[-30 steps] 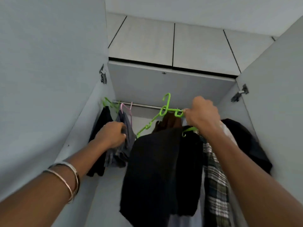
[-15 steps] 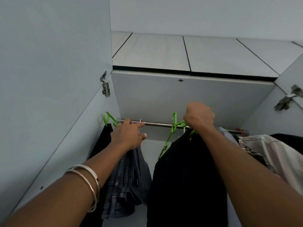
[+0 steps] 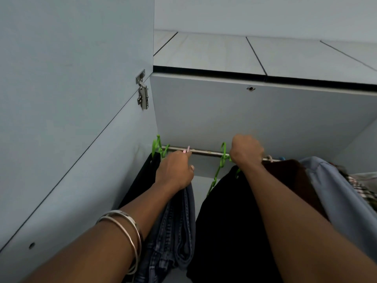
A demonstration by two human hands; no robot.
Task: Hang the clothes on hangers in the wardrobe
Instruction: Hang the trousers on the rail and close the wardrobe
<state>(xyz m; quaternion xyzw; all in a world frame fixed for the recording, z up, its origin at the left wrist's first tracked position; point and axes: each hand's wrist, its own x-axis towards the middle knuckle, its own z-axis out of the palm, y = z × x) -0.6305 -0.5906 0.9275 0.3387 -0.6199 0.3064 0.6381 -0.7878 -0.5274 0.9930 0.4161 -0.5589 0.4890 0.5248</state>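
Black garment (image 3: 230, 221) hangs from green hanger (image 3: 221, 160) gripped by right hand (image 3: 245, 151); left hand (image 3: 173, 170) pinches pink hanger (image 3: 187, 149).

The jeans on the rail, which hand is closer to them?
Left. The left hand is at the top of the jeans, by their pink hanger. The right hand is further right, gripping the green hanger of the black garment.
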